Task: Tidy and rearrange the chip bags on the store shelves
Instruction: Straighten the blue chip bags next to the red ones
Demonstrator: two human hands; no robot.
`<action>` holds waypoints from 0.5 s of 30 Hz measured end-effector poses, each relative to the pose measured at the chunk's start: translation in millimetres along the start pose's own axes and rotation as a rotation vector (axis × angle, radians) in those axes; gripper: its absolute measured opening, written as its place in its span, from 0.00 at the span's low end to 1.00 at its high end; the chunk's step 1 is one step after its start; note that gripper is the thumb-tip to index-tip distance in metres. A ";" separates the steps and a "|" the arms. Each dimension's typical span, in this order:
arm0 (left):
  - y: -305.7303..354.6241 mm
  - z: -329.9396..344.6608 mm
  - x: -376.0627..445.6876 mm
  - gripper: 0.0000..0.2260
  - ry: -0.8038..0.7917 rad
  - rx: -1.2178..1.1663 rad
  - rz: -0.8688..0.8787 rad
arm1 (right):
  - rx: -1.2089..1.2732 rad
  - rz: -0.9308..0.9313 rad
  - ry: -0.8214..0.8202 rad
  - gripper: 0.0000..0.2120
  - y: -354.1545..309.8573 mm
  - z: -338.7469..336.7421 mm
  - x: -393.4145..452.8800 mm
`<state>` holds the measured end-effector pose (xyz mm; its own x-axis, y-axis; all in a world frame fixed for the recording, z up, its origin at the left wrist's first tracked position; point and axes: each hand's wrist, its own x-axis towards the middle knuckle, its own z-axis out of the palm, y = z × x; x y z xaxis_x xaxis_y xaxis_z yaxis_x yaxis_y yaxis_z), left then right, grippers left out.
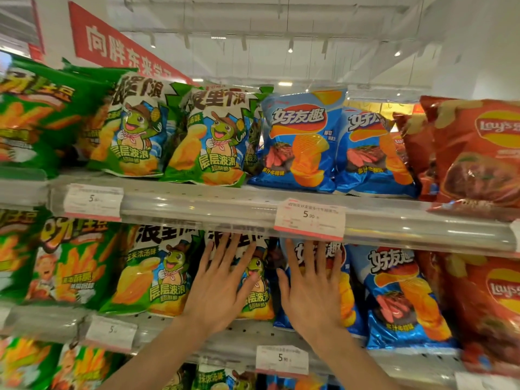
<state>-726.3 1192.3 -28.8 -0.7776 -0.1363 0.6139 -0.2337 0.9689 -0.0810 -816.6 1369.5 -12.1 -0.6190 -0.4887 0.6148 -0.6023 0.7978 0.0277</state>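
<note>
On the middle shelf, my left hand (pixel 222 280) lies flat with fingers spread on a green turtle chip bag (pixel 257 299). My right hand (pixel 312 282) presses flat, fingers apart, on a blue chip bag (pixel 344 299) beside it. Neither hand grips anything. Another green turtle bag (pixel 152 274) stands to the left, and another blue bag (pixel 402 296) to the right. The top shelf holds two green turtle bags (pixel 208 136) and two blue bags (pixel 301 142).
Red Lay's bags (pixel 478 153) fill the right end of both shelves. Green bags with orange sticks (pixel 33 116) fill the left end. The clear shelf rail (pixel 211 209) with price tags (pixel 309 219) overhangs my fingertips. More bags sit on the shelf below.
</note>
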 end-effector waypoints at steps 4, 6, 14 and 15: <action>-3.0 0.1 1.3 0.27 0.011 -0.003 0.014 | 0.005 0.014 -0.001 0.28 -4.2 4.8 4.0; -3.1 0.5 1.0 0.28 0.008 -0.007 0.020 | 0.028 0.016 -0.003 0.28 -3.4 6.8 6.0; 9.0 -8.2 -1.1 0.26 0.109 -0.153 0.008 | 0.286 -0.095 0.037 0.27 32.5 -14.5 -2.8; 18.7 -11.3 -1.3 0.25 0.158 -0.217 0.000 | 0.307 -0.087 0.063 0.25 43.3 -19.9 -4.4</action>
<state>-723.1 1212.9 -22.2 -0.6726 -0.1185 0.7304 -0.0896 0.9929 0.0785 -830.0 1413.2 2.0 -0.5316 -0.5202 0.6684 -0.7816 0.6054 -0.1505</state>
